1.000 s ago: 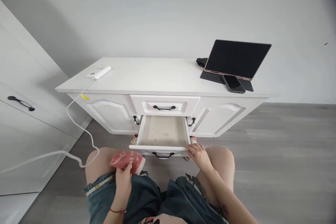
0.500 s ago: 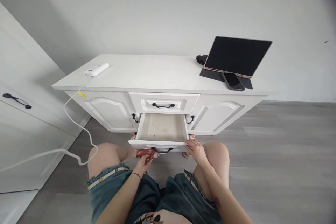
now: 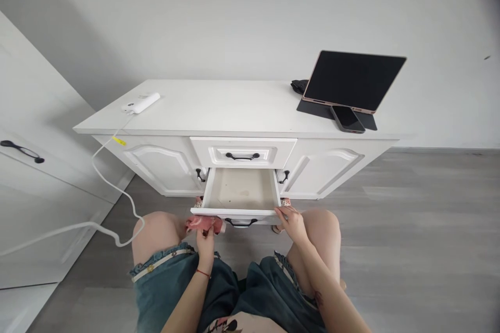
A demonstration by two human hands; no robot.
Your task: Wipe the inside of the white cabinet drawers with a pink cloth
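Observation:
An open lower drawer (image 3: 242, 187) juts out from the middle of a white cabinet (image 3: 219, 114), with a few small dark specks on its bare bottom. My left hand (image 3: 205, 244) is closed on a reddish-pink cloth (image 3: 203, 222) with a pale pattern, against the left part of the drawer front (image 3: 253, 213). A black handle (image 3: 241, 222) sits at the middle of that front. At the right corner, my right hand (image 3: 292, 222) grips the top edge of the drawer front, its fingers bent over it.
On the cabinet top stand a tablet (image 3: 353, 80) with a phone (image 3: 347, 118) before it, and a dark bundle (image 3: 299, 86). A white device (image 3: 142, 103) lies at the left; its white cable (image 3: 113, 184) hangs down past my left knee. Another closed drawer (image 3: 244, 152) sits above.
My left hand has shifted left along the drawer front with the cloth, which now looks more spread out. The right hand stays at the drawer's right corner.

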